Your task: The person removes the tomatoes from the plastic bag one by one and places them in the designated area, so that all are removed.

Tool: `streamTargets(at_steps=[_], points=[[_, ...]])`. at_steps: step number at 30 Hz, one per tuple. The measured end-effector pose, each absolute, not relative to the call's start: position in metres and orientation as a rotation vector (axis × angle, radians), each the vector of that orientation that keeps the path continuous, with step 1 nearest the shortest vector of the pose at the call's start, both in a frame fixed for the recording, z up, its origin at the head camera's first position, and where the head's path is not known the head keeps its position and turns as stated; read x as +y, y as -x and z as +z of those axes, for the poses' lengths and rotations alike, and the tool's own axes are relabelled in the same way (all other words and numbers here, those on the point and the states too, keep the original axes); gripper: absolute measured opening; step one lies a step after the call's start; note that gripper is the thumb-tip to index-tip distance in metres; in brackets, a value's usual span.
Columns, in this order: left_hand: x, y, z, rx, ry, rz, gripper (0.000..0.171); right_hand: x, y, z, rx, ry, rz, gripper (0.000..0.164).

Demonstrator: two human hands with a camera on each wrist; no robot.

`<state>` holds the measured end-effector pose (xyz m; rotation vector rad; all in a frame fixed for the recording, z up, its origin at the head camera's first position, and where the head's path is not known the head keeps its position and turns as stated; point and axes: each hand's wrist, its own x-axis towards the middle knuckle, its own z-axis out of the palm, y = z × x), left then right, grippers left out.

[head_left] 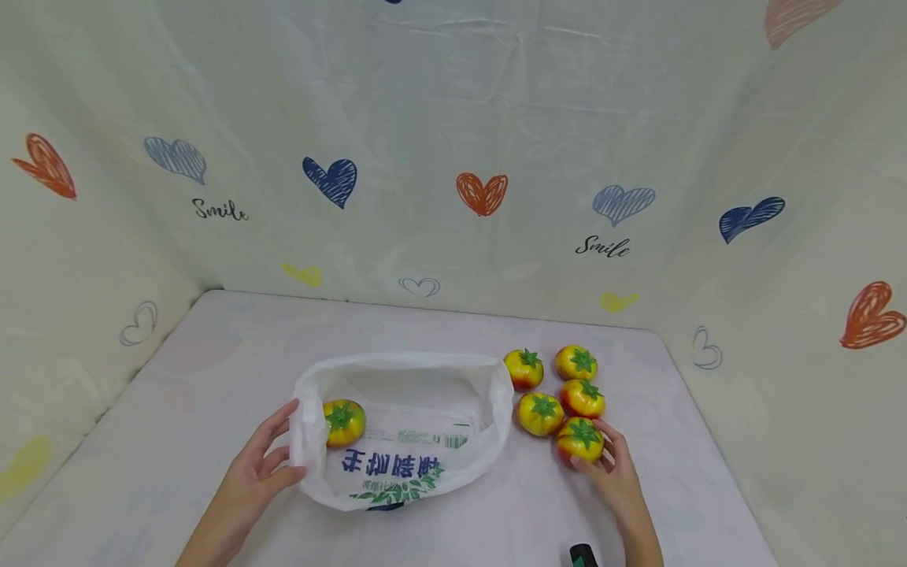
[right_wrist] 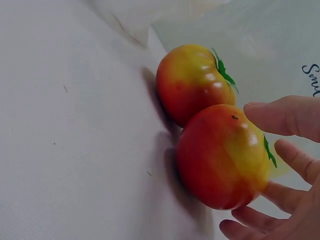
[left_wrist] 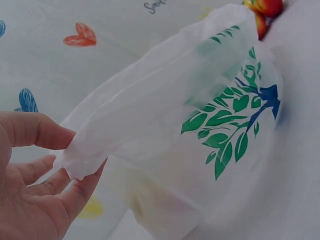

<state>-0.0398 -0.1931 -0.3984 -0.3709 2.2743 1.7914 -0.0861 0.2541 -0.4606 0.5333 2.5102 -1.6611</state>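
My left hand [head_left: 258, 461] holds the left rim of a white plastic bag [head_left: 312, 472] between thumb and fingers. The bag's mouth is spread wide, and a yellow-red tomato [head_left: 345, 424] with a green leafy top lies inside at its left end. On the right, my right hand [head_left: 615, 472] is around the nearest tomato [head_left: 579, 441], thumb on one side and fingers on the other. In the right wrist view this tomato [right_wrist: 220, 160] rests on the table, the thumb and spread fingers close at its edge; a firm grip does not show.
Several more tomatoes [head_left: 542, 415] are grouped between the bag and the right hand, one beside the bag's right edge. A dark cylindrical object [head_left: 583, 556] is cut off at the bottom edge. A heart-printed curtain [head_left: 482, 118] surrounds the pale table [head_left: 269, 339].
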Motion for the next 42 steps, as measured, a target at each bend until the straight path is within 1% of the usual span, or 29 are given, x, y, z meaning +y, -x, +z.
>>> streamTargets(at_steps=[4,7,9,15,18,21,24,28,30,32,36,42], points=[[-0.193,0.04,-0.398,2.279,0.371,1.791,0.08,0.252,0.084,-0.451,2.584,-0.512,-1.652,0.068],[-0.193,0.04,-0.398,2.281,0.353,1.801,0.08,0.255,0.083,-0.452,2.668,-0.457,-1.69,0.062],[-0.193,0.039,-0.398,2.284,0.342,1.806,0.08,0.26,0.086,-0.464,2.752,-0.447,-1.677,0.059],[-0.192,0.04,-0.398,2.283,0.365,1.793,0.08,0.276,0.101,-0.516,2.883,-0.504,-1.647,0.057],[-0.192,0.04,-0.398,2.285,0.373,1.789,0.08,0.275,0.104,-0.527,2.89,-0.428,-1.701,0.05],[-0.192,0.04,-0.398,2.285,0.37,1.793,0.08,0.266,0.104,-0.527,2.886,-0.317,-1.732,0.042],[-0.192,0.04,-0.398,2.283,0.365,1.8,0.08,0.251,0.1,-0.514,2.872,-0.13,-1.791,0.035],[-0.192,0.04,-0.399,2.284,0.366,1.799,0.079,0.215,0.085,-0.459,2.787,-0.015,-1.839,0.03],[-0.192,0.04,-0.398,2.282,0.369,1.798,0.08,0.197,0.076,-0.429,2.734,-0.004,-1.851,0.029],[-0.192,0.04,-0.398,2.281,0.373,1.795,0.08,0.184,0.073,-0.411,2.678,0.012,-1.854,0.028],[-0.192,0.04,-0.399,2.281,0.369,1.796,0.08,0.169,0.074,-0.397,2.619,0.066,-1.832,0.026],[-0.191,0.039,-0.398,2.286,0.382,1.789,0.08,0.153,0.082,-0.39,2.57,0.189,-1.808,0.027]])
